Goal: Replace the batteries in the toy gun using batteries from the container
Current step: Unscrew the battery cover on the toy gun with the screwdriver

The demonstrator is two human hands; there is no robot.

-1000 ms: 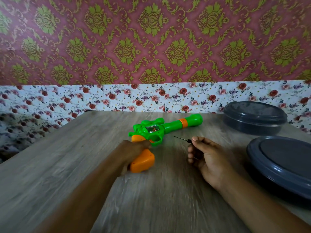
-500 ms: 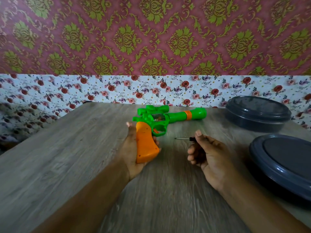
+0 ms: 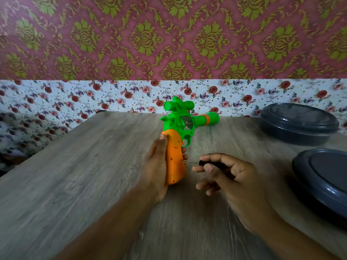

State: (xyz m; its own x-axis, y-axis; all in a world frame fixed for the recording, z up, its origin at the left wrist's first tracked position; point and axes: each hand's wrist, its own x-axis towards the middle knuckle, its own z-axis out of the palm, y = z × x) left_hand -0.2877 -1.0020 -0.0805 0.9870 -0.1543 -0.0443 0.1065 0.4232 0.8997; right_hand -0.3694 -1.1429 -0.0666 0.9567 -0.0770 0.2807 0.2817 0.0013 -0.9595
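Note:
A green toy gun (image 3: 180,121) with an orange grip stands tilted up over the wooden table (image 3: 93,166). My left hand (image 3: 156,166) is wrapped around the orange grip from the left, barrel pointing away to the right. My right hand (image 3: 231,177) grips a small screwdriver (image 3: 204,163) with a black handle; its thin metal tip touches the right side of the orange grip. Two dark grey lidded containers sit at the right, one far (image 3: 298,122) and one near (image 3: 323,182). Both lids are on, so their contents are hidden.
The table's back edge meets a floral-papered wall (image 3: 112,94). The table's left edge runs diagonally from the far left corner toward me.
My left hand has lifted the gun off the table and turned it upright. My right hand has brought the screwdriver leftward until its tip reaches the orange grip.

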